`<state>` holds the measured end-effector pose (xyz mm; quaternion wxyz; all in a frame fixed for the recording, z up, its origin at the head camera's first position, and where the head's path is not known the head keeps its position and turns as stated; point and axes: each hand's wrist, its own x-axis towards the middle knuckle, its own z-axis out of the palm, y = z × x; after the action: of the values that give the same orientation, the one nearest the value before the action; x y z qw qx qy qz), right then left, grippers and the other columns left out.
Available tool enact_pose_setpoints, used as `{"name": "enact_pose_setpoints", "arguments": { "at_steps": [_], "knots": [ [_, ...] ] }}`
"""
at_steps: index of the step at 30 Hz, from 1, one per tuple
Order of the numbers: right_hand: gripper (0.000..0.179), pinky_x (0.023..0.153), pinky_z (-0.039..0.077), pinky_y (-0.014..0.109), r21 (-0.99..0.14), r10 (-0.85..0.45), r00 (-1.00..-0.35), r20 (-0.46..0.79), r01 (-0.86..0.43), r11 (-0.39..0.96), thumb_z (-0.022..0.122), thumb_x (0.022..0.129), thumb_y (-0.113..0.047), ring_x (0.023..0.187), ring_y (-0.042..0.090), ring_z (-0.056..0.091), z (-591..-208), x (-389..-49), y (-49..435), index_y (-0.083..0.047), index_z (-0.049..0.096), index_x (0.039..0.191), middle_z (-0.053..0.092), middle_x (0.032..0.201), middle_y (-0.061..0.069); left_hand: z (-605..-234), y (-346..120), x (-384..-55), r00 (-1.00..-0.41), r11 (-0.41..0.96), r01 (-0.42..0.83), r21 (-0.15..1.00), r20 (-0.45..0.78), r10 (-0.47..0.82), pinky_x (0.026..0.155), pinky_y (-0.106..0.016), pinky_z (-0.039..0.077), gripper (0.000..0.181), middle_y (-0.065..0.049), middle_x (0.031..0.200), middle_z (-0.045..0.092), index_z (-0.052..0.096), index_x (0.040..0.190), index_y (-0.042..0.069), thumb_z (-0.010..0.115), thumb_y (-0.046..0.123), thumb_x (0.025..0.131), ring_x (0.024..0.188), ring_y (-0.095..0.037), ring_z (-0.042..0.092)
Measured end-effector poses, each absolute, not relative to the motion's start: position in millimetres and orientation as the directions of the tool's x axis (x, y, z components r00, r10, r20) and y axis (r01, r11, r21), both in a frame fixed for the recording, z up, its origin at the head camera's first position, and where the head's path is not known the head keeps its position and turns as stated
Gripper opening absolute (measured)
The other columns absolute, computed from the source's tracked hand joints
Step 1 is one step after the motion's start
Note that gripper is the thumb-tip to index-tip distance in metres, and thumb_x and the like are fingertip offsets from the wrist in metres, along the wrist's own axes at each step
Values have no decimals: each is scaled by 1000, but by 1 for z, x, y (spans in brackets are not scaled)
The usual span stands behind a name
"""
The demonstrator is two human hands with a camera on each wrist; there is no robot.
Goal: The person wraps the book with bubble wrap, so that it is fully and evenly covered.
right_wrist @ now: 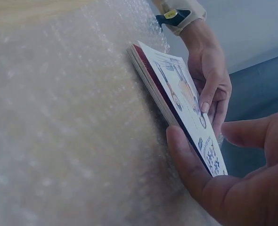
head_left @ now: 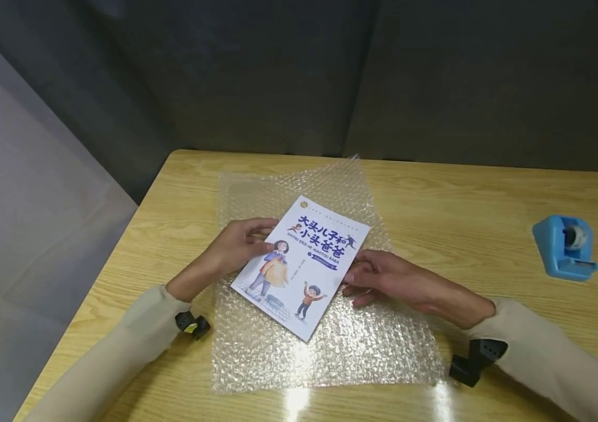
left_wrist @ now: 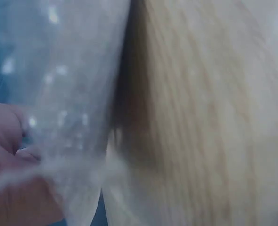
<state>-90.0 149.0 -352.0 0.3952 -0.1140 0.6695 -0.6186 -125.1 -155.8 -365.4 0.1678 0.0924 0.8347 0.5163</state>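
On the wooden worktop (head_left: 161, 234), bubble wrap (head_left: 256, 363) spreads beneath the book (head_left: 301, 269) at my twelve o'clock, my left fingers (head_left: 259, 224) pinching its nine-o'clock side, my right fingers (head_left: 368, 274) loosely parted at three, so I judge I'm positioning it, which next calls for gentle squaring.

Head camera looks down over left hand (head_left: 232, 243) and right hand (head_left: 388, 276); right wrist's, close in, shares the book (head_left: 299, 272); left wrist's, blurred, seems nearly against bubble wrap (left_wrist: 77, 52).
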Motion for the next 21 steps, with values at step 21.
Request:
{"name": "enact_pose_setpoints", "arguments": {
  "at_steps": [21],
  "knots": [
    [54, 77, 55, 40, -917, -604, -694, -392, 237, 321, 53, 95, -7, 91, 29, 62, -355, -91, 161, 15, 27, 137, 57, 103, 23, -370, -138, -123, -974, 812, 188, 552, -1, 227, 62, -29, 46, 36, 3, 96, 68, 70, 114, 14, 76, 27, 81, 74, -8, 59]
  ]
}}
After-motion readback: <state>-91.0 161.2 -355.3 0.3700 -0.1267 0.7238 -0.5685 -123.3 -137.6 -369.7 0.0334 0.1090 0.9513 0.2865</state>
